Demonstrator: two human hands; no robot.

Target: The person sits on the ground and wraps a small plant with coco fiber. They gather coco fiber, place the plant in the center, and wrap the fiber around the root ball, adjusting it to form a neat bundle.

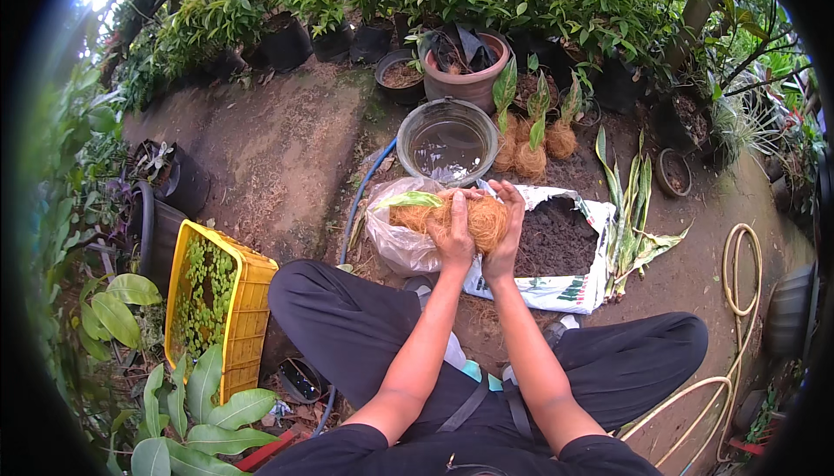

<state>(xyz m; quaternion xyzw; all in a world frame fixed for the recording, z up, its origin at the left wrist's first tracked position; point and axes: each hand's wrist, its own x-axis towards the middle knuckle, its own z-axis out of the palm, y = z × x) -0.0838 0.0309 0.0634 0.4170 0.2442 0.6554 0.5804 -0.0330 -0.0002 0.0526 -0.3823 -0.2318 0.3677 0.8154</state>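
Between my palms is a ball of brown coconut fibre [487, 223]. My left hand [452, 232] cups its left side and my right hand [508, 232] its right side. A green leaf [412, 199] points left from the bundle, over a clear plastic bag [397, 245] that holds more fibre. An opened white sack of dark soil [557, 238] lies just right of my hands. Beyond them stands a round basin of water [447, 142]. Several fibre-wrapped root balls with leafy shoots [530, 160] are grouped to its right.
Cut snake plant leaves [632, 215] lie right of the sack. A yellow crate with floating plants [244, 319] stands at the left. A blue hose [358, 202] runs past the bag, and a beige hose [733, 346] coils at the right. Potted plants [287, 39] line the back.
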